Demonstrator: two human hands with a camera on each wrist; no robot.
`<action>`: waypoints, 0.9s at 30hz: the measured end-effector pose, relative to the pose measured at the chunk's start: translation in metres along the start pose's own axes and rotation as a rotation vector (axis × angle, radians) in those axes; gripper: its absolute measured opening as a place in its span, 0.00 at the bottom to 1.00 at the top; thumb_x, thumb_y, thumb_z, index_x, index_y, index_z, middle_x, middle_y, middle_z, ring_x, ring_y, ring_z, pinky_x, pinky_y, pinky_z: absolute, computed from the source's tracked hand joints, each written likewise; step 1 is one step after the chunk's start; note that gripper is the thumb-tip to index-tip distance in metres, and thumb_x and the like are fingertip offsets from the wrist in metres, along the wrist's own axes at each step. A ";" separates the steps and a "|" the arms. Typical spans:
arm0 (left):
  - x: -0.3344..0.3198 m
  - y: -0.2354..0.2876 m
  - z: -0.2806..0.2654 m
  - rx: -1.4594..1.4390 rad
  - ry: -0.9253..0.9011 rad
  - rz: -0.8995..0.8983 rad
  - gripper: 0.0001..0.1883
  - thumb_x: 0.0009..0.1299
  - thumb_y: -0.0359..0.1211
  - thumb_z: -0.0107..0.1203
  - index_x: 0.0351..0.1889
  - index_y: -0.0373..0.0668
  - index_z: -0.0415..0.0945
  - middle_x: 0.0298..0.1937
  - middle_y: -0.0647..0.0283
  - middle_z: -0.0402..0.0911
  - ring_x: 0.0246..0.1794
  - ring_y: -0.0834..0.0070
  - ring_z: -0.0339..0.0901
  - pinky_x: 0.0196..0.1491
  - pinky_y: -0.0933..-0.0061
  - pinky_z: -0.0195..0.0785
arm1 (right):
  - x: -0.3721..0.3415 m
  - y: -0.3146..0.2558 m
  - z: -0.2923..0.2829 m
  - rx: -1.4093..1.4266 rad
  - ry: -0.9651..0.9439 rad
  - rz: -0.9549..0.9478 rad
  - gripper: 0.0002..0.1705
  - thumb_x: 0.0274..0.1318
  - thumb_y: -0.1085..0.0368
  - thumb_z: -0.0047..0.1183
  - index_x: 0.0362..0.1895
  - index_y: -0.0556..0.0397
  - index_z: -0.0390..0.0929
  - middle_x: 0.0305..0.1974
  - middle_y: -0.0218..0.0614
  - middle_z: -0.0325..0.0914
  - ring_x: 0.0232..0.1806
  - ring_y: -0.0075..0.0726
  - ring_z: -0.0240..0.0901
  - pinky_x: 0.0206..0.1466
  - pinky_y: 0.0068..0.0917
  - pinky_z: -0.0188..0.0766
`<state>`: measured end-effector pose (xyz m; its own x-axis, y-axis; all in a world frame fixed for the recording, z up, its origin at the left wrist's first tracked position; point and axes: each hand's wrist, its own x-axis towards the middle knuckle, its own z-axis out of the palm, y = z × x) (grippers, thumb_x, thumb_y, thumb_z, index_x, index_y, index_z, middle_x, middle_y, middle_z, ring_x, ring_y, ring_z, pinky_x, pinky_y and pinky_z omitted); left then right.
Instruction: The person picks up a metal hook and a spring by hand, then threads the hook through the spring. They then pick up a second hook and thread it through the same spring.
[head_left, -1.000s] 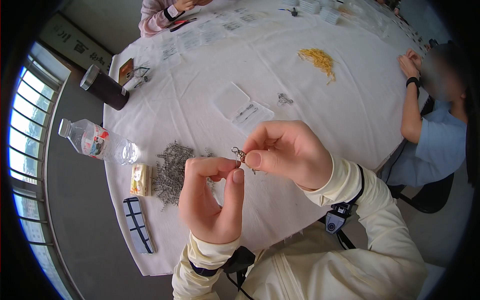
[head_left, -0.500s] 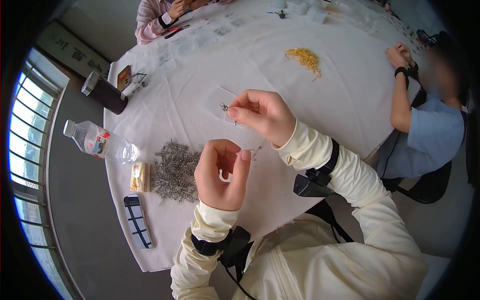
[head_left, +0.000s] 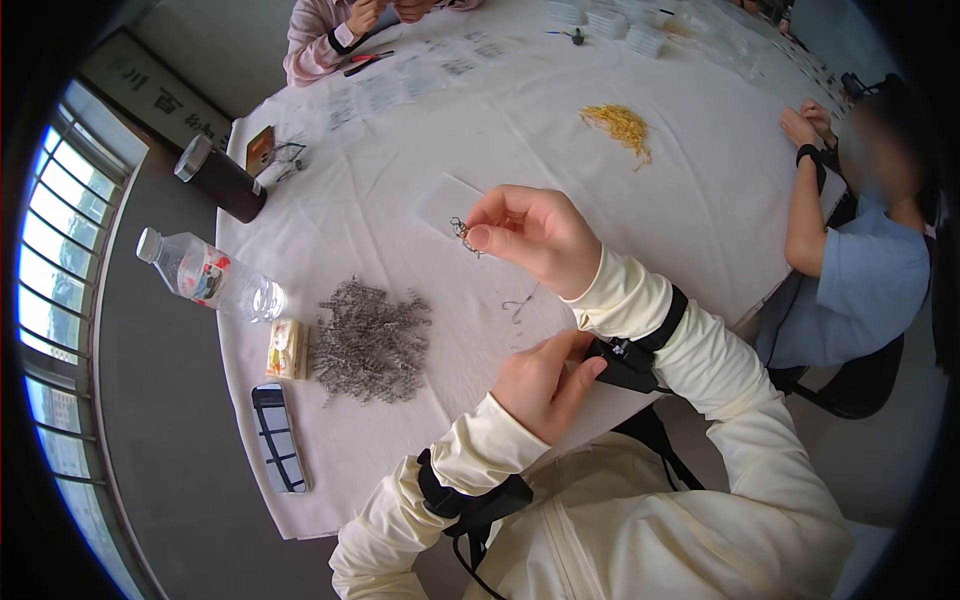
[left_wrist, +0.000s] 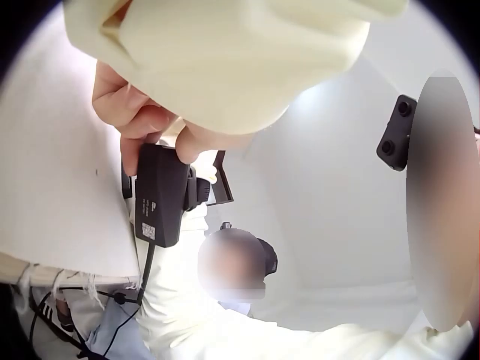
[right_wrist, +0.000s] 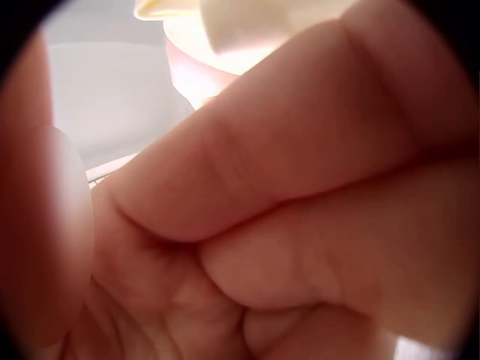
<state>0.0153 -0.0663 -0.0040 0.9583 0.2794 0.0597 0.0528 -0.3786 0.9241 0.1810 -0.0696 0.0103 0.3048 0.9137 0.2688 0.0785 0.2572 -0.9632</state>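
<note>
My right hand (head_left: 545,235) pinches a small cluster of bent wire hooks (head_left: 461,232) between thumb and fingers, over a clear plastic box (head_left: 436,205) that it partly hides. With my left hand (head_left: 538,388) I reach across to the right forearm. In the left wrist view, its thumb and fingers grip the black camera (left_wrist: 160,196) strapped to the right wrist. Blurred fingers (right_wrist: 262,135) fill most of the right wrist view. A few loose wire hooks (head_left: 517,305) lie on the cloth between my hands.
A tangled pile of grey metal hooks (head_left: 370,345) lies left of my hands. Around it are a tissue pack (head_left: 287,350), a phone (head_left: 278,437), a water bottle (head_left: 215,277) and a dark flask (head_left: 222,180). A yellow heap (head_left: 620,128) lies further off. Two people sit around the table.
My hands were together at the wire hooks. The right hand moved forward and away with them; the left let go, then swung right and took hold of the right wrist camera.
</note>
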 end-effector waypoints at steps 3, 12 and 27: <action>0.001 0.001 -0.002 -0.077 -0.048 -0.104 0.17 0.75 0.35 0.54 0.55 0.31 0.74 0.38 0.51 0.85 0.34 0.69 0.82 0.42 0.72 0.73 | 0.001 0.004 0.001 0.057 -0.042 0.012 0.09 0.63 0.67 0.58 0.43 0.58 0.79 0.38 0.27 0.79 0.42 0.18 0.72 0.47 0.19 0.70; 0.008 0.011 -0.034 -0.088 -0.159 -0.246 0.19 0.75 0.38 0.57 0.55 0.32 0.75 0.40 0.60 0.84 0.37 0.80 0.79 0.42 0.77 0.71 | -0.001 0.008 0.000 0.112 -0.070 0.060 0.10 0.64 0.66 0.58 0.44 0.58 0.78 0.39 0.28 0.79 0.43 0.19 0.73 0.48 0.20 0.70; 0.000 0.003 -0.068 0.003 0.617 0.290 0.11 0.64 0.21 0.61 0.44 0.36 0.76 0.44 0.62 0.76 0.26 0.84 0.64 0.30 0.82 0.60 | -0.028 -0.021 0.016 0.123 -0.043 -0.028 0.08 0.60 0.64 0.60 0.39 0.55 0.82 0.32 0.26 0.83 0.36 0.18 0.75 0.40 0.21 0.67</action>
<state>-0.0035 -0.0076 0.0239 0.5986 0.6178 0.5099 -0.1801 -0.5164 0.8372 0.1558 -0.0951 0.0230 0.2630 0.9177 0.2978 -0.0319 0.3168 -0.9479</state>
